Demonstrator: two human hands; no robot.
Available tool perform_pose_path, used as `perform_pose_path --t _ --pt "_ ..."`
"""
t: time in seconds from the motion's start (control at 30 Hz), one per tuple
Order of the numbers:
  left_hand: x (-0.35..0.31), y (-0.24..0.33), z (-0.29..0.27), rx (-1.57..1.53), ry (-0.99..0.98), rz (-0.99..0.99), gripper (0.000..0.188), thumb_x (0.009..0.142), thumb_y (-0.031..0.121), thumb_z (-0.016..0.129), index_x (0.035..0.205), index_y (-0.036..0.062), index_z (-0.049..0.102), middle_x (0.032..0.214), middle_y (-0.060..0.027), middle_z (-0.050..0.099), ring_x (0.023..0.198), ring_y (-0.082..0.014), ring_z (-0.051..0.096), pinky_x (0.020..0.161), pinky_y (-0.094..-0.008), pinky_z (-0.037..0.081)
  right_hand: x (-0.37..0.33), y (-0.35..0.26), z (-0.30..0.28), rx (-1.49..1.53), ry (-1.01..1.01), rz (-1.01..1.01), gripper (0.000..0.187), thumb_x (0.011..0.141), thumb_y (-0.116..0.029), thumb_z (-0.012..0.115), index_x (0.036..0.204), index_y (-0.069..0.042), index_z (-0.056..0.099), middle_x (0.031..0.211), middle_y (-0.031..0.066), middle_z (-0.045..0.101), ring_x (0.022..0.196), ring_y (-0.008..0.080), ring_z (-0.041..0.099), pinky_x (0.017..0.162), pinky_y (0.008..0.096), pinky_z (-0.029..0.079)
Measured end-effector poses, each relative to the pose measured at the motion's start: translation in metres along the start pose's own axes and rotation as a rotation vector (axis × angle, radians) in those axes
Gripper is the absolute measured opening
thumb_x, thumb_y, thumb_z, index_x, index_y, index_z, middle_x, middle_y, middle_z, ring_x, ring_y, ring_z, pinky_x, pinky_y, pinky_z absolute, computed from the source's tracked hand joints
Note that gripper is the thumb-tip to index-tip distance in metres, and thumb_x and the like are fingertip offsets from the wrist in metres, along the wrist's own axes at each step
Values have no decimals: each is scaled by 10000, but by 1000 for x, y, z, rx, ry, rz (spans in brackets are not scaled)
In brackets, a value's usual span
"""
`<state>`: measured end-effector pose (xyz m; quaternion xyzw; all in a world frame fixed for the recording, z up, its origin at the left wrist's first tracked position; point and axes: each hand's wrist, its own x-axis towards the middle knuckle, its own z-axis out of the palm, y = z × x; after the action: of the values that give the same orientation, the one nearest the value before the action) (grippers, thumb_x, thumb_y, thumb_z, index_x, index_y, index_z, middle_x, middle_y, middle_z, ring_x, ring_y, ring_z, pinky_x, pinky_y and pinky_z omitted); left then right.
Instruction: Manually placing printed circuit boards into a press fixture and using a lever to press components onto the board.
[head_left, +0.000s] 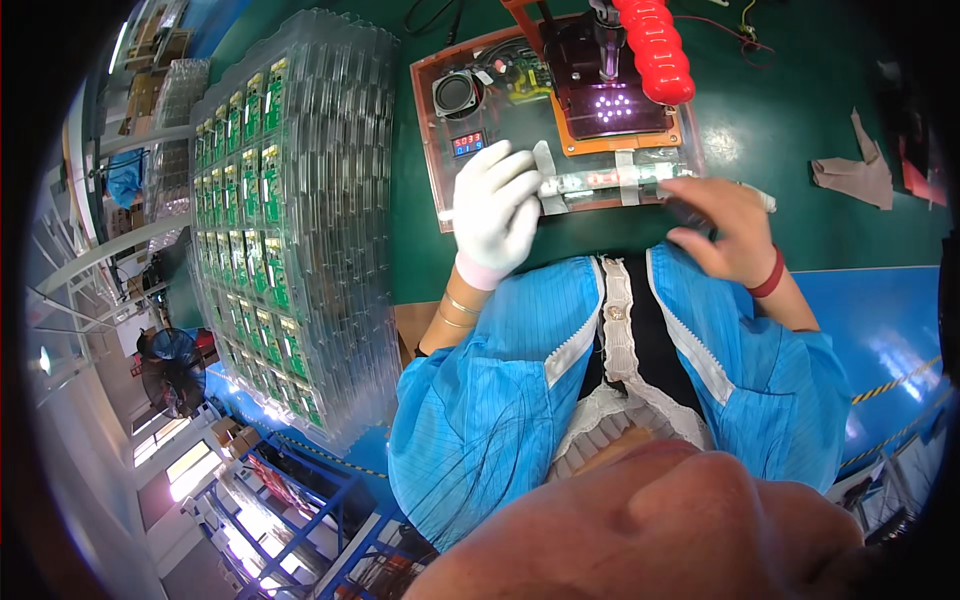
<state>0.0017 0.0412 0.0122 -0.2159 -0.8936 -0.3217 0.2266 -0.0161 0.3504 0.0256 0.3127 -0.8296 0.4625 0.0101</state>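
Observation:
My left hand [497, 208], in a white glove, is at the near left corner of a test fixture [515, 130] with a clear top and orange-red frame. Its fingers are curled in, and what they hold, if anything, is hidden. My bare right hand [735, 228] hovers by the near right corner, thumb and fingers apart. A dark shape lies in shadow beneath it; I cannot make it out. Between my hands, pale tape strips [627, 178] cross a lit strip [590, 181] along the fixture's near edge. A dark panel [610, 95] shows several lit dots.
Tall stacked clear trays [340, 200] of green circuit boards [272, 185] stand at the left. A red bulbous handle [660, 55] hangs over the fixture. Its speaker [456, 94] and lit digital display [468, 144] are at its left. A beige cloth scrap [857, 172] lies at right.

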Motion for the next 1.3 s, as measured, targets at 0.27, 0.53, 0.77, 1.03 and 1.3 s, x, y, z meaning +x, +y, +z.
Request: perform_pose_path --t 0.27,0.53,0.77,1.03,1.3 --pt "-5 -2 12 -13 19 94 177 743 75 677 916 41 693 1096 -87 698 1086 -327 613 970 -446 475 7 1 24 -262 28 -251 506 738 -150 794 1216 -44 664 1151 100 713 820 239 674 735 300 534" --pt "-2 -1 14 1 23 132 191 741 82 684 929 52 694 1110 -80 692 1099 -324 609 974 -455 470 15 -18 24 -436 -41 -209 513 741 -141 802 1225 -44 662 1206 97 700 866 232 691 736 290 541" --pt "1 1 17 23 -17 188 248 721 83 700 970 71 705 1143 -87 687 1123 -326 609 979 -444 472 9 -8 31 -322 22 -195 473 750 -117 799 1199 -41 670 1222 97 697 895 226 701 747 291 547" --pt "1 2 21 64 -33 199 269 737 100 699 1006 88 692 1173 -80 663 1131 -326 600 991 -467 464 9 -6 28 -292 47 -179 439 747 -104 795 1168 -44 682 1210 95 702 897 226 708 748 291 551" --pt "1 -1 18 -10 -21 200 251 755 107 692 1004 78 690 1176 -87 661 1111 -324 597 983 -470 464 6 -6 23 -259 149 -193 421 727 -96 783 1138 -59 704 1181 74 709 835 201 704 718 295 555"
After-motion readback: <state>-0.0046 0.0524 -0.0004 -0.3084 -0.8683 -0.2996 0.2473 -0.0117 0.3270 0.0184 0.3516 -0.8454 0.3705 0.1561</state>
